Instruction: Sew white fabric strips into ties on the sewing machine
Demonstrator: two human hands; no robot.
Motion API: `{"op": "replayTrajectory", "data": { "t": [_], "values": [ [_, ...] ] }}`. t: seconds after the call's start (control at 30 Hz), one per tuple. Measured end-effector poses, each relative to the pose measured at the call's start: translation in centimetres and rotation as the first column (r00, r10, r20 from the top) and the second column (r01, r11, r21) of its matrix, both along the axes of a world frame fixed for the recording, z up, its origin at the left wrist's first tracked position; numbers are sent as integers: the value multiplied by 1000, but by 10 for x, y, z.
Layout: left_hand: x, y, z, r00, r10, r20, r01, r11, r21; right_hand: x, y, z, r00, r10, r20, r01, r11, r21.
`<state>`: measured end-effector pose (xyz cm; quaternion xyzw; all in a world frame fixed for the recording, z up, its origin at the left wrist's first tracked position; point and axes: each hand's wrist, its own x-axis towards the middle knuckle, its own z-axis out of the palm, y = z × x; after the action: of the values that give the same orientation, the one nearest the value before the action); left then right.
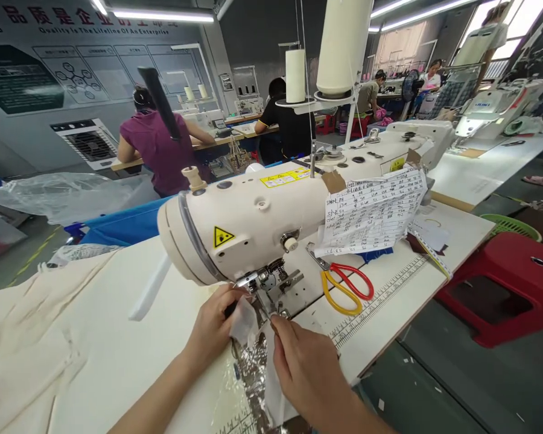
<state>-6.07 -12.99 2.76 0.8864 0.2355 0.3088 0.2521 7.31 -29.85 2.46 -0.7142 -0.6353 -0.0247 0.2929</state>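
the machine (248,211) has a smooth, glossy hard shell and shiny bare metal works (271,280). the small white piece (243,322) looks like thin, matt cloth. the scissors (332,269) have metal blades and smooth, plastic-looking grips. the list (373,211) is matt, creased paper; the stool (511,265), glossy plastic; the bag (81,196), thin, crinkled, shiny plastic; the tabletop (111,310), smooth with a low sheen.

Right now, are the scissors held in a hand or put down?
Put down: the scissors lie on the table; the left hand and right hand are apart from them, at the sewing machine.
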Motion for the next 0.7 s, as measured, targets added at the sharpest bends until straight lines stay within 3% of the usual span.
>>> {"op": "replayTrajectory", "data": {
  "t": [0.3,0.7],
  "values": [
    [-2,2,-3,1000,-3,-9,3,1000,1,-1,1,4,1000,-1,17,3,991,-137],
    [-2,-2,2,997,42,-61,-42,999,-1,-2,0,0,999,4,38,0,997,-80]
  ]
}}
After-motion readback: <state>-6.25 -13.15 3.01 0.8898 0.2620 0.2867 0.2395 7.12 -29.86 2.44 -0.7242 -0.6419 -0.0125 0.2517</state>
